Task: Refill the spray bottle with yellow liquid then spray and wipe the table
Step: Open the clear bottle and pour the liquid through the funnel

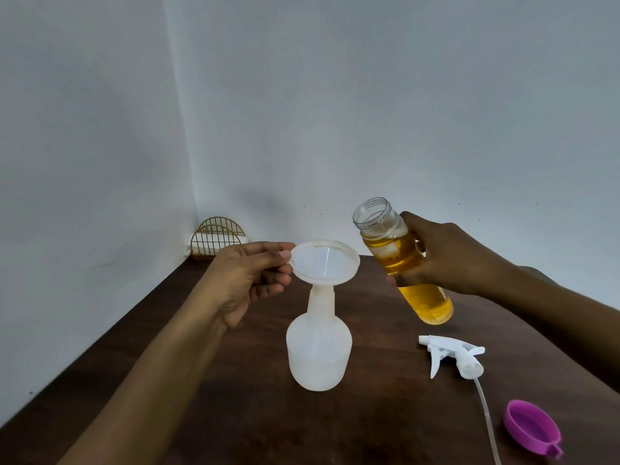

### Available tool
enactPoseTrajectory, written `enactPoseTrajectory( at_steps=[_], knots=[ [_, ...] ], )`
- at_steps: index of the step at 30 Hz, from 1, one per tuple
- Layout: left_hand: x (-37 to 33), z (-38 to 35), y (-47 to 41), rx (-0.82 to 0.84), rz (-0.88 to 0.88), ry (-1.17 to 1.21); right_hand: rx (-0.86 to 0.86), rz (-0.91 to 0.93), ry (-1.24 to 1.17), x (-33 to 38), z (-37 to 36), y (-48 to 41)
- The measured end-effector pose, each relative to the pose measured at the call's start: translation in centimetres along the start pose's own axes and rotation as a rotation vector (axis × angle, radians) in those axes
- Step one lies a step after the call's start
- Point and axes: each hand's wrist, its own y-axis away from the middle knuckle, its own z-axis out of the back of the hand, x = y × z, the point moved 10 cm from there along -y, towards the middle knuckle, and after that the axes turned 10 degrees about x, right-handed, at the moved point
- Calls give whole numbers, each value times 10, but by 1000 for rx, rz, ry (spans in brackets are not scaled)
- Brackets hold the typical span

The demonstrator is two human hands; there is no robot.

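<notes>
The left hand pinches the white plastic funnel on the translucent white spray bottle; the right hand, gripping the clear bottle of yellow liquid at 2 o'clock, should pour slowly.

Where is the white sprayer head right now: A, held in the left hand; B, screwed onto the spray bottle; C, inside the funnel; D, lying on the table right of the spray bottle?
D: the sprayer head lies on the table right of the spray bottle, whose neck carries the funnel pinched by the left hand; the right hand grips the bottle of yellow liquid.
</notes>
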Motion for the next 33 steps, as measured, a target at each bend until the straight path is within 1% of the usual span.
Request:
enactPoseTrajectory(
  at_steps=[7,12,26,33],
  knots=[
    [-2,-2,0,10,14,-26,-23,46,251,10,4,0],
    [-2,-1,-1,11,18,-24,-27,64,362,15,3,-3],
    [1,-3,-6,33,13,-4,7,74,482,23,11,-12],
    [2,-1,-4,35,8,12,38,80,488,27,11,-15]
  ],
)
